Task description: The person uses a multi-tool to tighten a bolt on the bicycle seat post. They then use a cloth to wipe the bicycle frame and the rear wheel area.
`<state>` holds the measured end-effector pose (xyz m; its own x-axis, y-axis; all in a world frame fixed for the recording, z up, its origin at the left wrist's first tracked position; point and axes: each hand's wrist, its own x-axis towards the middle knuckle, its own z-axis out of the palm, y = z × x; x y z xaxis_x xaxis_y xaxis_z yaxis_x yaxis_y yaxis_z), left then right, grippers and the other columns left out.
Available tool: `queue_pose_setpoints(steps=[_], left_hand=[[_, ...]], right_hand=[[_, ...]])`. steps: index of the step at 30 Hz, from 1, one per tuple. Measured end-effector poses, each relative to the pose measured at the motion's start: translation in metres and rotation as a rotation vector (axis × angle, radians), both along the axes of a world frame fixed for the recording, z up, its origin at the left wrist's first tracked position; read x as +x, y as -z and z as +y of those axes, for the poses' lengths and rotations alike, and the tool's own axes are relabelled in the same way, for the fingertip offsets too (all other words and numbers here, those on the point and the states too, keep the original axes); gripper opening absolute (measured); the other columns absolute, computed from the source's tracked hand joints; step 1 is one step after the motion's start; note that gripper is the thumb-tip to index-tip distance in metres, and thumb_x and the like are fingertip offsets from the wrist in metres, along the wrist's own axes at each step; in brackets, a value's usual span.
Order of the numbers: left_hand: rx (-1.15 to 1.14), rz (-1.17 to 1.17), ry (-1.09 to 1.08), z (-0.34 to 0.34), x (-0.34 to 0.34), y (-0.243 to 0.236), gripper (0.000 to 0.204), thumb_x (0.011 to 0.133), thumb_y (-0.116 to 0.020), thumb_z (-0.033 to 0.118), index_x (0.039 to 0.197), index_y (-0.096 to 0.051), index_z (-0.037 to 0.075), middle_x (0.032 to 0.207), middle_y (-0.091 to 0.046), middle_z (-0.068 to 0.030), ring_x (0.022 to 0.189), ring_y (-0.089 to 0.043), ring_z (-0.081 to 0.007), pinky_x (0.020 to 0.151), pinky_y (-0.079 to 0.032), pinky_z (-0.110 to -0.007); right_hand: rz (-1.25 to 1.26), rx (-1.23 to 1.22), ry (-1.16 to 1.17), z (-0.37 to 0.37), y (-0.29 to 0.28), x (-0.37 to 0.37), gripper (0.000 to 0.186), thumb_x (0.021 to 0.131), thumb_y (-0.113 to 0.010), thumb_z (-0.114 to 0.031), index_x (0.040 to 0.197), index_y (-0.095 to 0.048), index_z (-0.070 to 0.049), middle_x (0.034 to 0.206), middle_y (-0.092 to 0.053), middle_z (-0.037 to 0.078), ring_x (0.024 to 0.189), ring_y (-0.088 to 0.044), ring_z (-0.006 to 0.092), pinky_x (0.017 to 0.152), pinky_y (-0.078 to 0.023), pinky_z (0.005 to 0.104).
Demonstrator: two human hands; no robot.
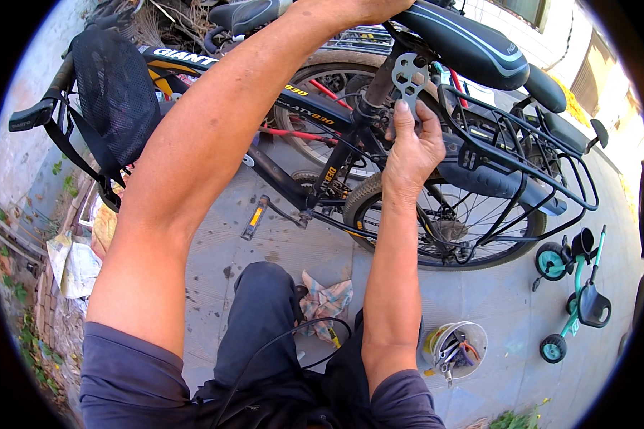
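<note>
My right hand [411, 146] grips a flat silver multi-hole spanner [411, 75] upright beside the seat post [372, 93] of a black bicycle [300, 114], just below its saddle [465, 43]. My left arm reaches across the frame, and my left hand [383, 7] is at the top edge by the saddle's front, its fingers largely out of sight. A black rear rack [522, 164] sits over the back wheel to the right of my right hand. A black mesh bag [114, 100] hangs at the handlebar on the left.
A white bucket of tools [456, 350] and a checked rag [325, 304] lie near my legs on grey paving [515, 307]. A teal child's tricycle [579, 307] stands at the right. Other bicycles are behind, with paper scraps [75, 261] by the left wall.
</note>
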<state>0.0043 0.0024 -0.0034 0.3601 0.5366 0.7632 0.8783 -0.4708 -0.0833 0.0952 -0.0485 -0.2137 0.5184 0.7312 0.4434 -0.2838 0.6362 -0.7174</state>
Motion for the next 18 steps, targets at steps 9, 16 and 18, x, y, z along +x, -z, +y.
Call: queue_pose_setpoints(steps=[9,16,18], left_hand=[[0.016,0.016,-0.017,-0.001,0.001,0.0,0.057,0.095,-0.044,0.043,0.078,-0.074,-0.003,0.084,-0.069,-0.0278,0.084,-0.068,-0.0434,0.081,-0.053,-0.051],[-0.01,0.034,-0.004,-0.001,-0.001,0.0,0.056,0.095,-0.043,0.042,0.079,-0.074,-0.002,0.085,-0.069,-0.0272,0.085,-0.068,-0.0434,0.081,-0.053,-0.051],[-0.016,0.032,-0.023,-0.001,0.0,0.0,0.056,0.095,-0.043,0.042,0.078,-0.073,-0.002,0.085,-0.069,-0.0271,0.085,-0.068,-0.0433,0.081,-0.053,-0.052]], right_hand=[[-0.037,0.014,-0.052,0.006,-0.005,0.013,0.03,0.089,-0.077,-0.014,0.11,-0.067,0.005,0.084,-0.065,0.003,0.066,-0.055,0.0065,0.054,-0.045,0.0207],[0.075,-0.171,-0.051,-0.005,-0.019,0.002,0.025,0.091,-0.075,-0.019,0.101,-0.068,0.002,0.074,-0.061,0.001,0.058,-0.051,0.005,0.047,-0.04,0.0204],[0.048,-0.155,-0.025,-0.008,-0.02,0.009,0.024,0.091,-0.075,-0.02,0.099,-0.068,0.002,0.07,-0.058,0.0,0.055,-0.048,0.0042,0.045,-0.038,0.0206]])
